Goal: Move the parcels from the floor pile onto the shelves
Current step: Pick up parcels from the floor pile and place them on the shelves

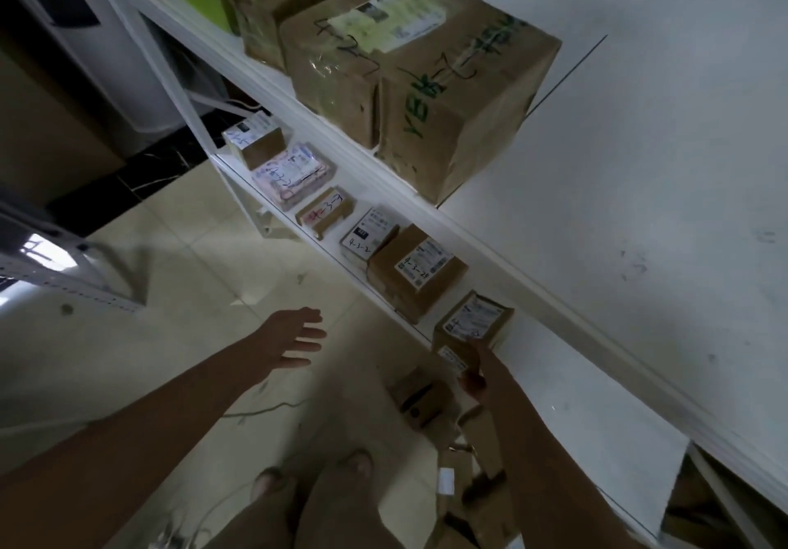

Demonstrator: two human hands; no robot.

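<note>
While your right hand (479, 371) pinches the small box (471, 320) at its near edge, one of the fingers on the labelled top and the thumb lower down, the box rests at the front lip of the lower shelf (567, 378). From it a row of parcels (415, 269) runs along that shelf toward 10 o'clock. Your left hand (294, 341) hangs over the tiled floor (213, 258) at 9 o'clock of the box, fingers spread, holding nothing. The floor pile (420, 401) lies at 6 o'clock of the box. Large cartons (447, 92) sit on the upper shelf (639, 143) toward 12 o'clock.
</note>
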